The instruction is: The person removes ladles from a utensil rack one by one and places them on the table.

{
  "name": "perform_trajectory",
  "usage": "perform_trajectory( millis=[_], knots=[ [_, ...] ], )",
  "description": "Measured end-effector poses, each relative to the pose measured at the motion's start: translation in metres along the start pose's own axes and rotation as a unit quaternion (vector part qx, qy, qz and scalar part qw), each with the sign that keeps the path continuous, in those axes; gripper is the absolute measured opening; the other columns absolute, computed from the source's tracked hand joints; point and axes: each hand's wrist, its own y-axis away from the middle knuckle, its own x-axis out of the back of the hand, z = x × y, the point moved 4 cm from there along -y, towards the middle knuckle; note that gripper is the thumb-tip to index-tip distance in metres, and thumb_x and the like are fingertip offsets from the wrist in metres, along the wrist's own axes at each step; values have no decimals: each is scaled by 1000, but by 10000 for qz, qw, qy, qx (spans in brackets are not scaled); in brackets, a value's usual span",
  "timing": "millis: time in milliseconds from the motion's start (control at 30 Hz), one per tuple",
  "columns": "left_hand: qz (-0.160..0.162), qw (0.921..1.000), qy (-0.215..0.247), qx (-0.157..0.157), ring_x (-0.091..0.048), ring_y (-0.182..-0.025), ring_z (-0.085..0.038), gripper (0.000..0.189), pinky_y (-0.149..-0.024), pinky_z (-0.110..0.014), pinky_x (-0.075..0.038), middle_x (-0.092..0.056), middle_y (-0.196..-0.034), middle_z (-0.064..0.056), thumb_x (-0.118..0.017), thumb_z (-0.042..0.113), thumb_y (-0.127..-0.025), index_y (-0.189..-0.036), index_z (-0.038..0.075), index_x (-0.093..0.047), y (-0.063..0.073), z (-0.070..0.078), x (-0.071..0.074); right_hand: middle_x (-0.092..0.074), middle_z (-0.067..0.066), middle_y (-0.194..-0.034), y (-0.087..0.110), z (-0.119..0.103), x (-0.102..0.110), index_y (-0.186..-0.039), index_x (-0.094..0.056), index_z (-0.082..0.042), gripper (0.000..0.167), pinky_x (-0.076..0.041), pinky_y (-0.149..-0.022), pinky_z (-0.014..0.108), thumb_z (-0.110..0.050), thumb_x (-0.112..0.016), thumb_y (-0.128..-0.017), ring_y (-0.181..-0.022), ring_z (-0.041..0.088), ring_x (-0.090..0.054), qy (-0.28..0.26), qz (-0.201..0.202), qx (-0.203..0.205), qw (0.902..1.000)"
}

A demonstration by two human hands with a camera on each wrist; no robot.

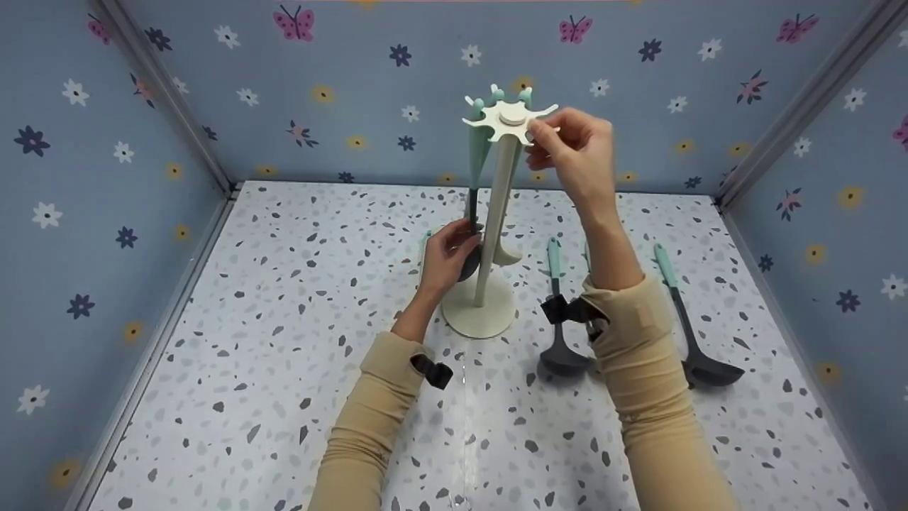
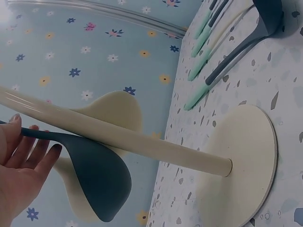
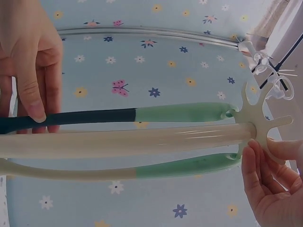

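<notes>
A cream utensil rack [image 1: 496,206] stands on a round base, with a ring of hooks [image 1: 512,117] on top. My left hand [image 1: 448,259] pinches the dark shaft of a ladle [image 2: 99,175] between thumb and fingers. Its green handle [image 3: 180,112] hangs from a hook, and its bowl overlaps the pole in the left wrist view. At the top, my right hand [image 1: 578,149] grips the edge of the hook ring between thumb and fingers. A cream utensil with a green handle [image 3: 189,165] hangs on the pole's other side; two cream heads [image 2: 118,106] show behind the pole.
Right of the rack, a dark ladle [image 1: 564,358] and another dark utensil [image 1: 713,372] lie on the speckled table [image 1: 269,341]. My right forearm partly hides one more between them. A green handle [image 1: 425,245] shows behind my left hand. Flowered panels [image 1: 397,92] enclose the table.
</notes>
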Motion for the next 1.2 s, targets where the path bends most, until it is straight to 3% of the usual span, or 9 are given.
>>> perform_trajectory(
  millis=[233,900,1133,1200],
  knots=[
    [103,9988,158,-451,-58,-89,-36,18,-81,-33,-47,-58,-94,-30,-52,-10,-85,-100,-18,-55,-4,0,-1,-59,12,-62,0,-1,-1,-73,-63,7,12,-51,-50,26,-2,-61,-82,-48,18,-56,120,32,141,9998],
    [454,9985,284,-101,-62,-83,-32,21,-76,-31,-49,-61,-91,-28,-55,-9,-83,-102,-18,-57,-2,-4,4,-60,15,-64,1,-2,-1,-72,-63,5,12,-51,-52,27,-2,-62,-82,-50,20,-57,15,5,61,10000],
    [452,9973,397,-421,-64,-78,-19,21,-75,-30,-50,-65,-86,-18,-58,-4,-83,-102,-13,-60,-10,-23,9,-60,15,-65,0,-1,-1,-72,-63,5,11,-52,-53,26,-2,-63,-81,-52,21,-57,-95,10,-148,9998],
    [426,9969,454,-475,-64,-78,-20,20,-75,-31,-50,-65,-85,-20,-57,-5,-83,-101,-14,-60,-11,-19,9,-60,15,-65,0,-2,0,-72,-63,5,11,-52,-54,26,-2,-63,-81,-52,22,-57,-71,13,-136,9999]
  ],
)
